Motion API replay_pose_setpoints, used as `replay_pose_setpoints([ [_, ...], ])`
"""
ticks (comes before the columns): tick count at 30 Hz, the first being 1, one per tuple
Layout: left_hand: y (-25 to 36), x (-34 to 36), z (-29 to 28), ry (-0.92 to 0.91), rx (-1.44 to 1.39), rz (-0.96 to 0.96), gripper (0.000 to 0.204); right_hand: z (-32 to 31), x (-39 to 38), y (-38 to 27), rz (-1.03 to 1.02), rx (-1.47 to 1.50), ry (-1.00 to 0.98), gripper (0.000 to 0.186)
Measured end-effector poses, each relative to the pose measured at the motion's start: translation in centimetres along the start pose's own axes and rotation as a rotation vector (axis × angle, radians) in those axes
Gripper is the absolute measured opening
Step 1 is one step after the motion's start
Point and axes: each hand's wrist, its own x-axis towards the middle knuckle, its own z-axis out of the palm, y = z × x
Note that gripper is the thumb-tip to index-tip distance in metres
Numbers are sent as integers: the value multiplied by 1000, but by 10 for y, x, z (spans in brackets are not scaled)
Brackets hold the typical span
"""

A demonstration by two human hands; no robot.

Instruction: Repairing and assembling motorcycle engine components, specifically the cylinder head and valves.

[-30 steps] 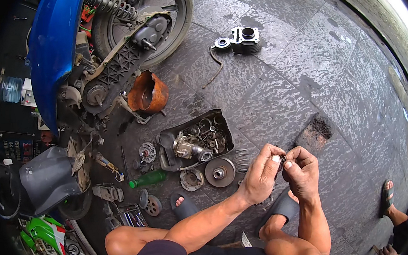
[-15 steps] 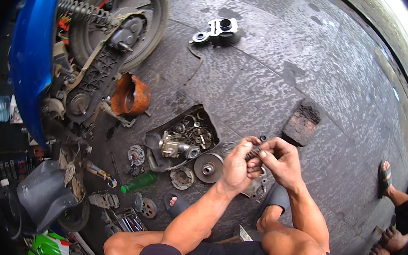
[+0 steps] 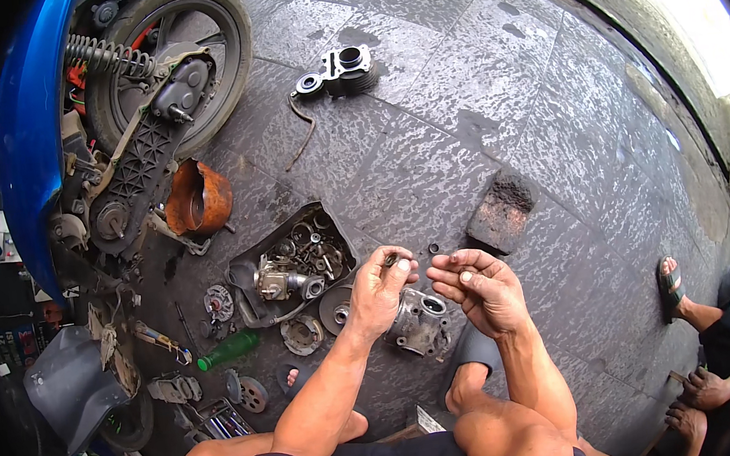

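From my distant post, I see the left hand (image 3: 375, 295) to the right of the black parts tray (image 3: 242, 275). Its thumb and fingers pinch a small dark part (image 3: 392, 260), which I cannot name more exactly. The right hand (image 3: 485, 294) is farther to the right of the tray, apart from the left one; its fingers are loosely extended and I see nothing between them. Below the hands, also right of the tray, a metal engine case (image 3: 419, 320) rests on the floor, and a small dark ring (image 3: 434, 248) lies near the right fingertips. As far as I can judge, much is already apart: the cylinder block (image 3: 351, 71) lies well beyond the tray, and the tray itself holds a carburettor (image 3: 278, 281) among many loose pieces. Beyond the tray to the left, the transmission case (image 3: 138, 165) stands uncovered, while the rear wheel (image 3: 239, 74) is on. These removed pieces remain separate.
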Motion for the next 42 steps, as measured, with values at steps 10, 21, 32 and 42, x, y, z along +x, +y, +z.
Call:
replay_pose_setpoints([
  [10,3,-25,43,-103,-369,-290,16,14,-5,12,-372,-538,-131,53],
  [21,6,-23,37,-187,-625,-386,16,30,-16,-6,-544,-1225,-135,67],
  [32,7,-20,41,-85,-552,-354,8,28,-9,-3,-786,-1515,-95,54],
  [42,10,-23,35,-154,-357,-255,19,30,-13,-11,-813,-1550,70,19],
])
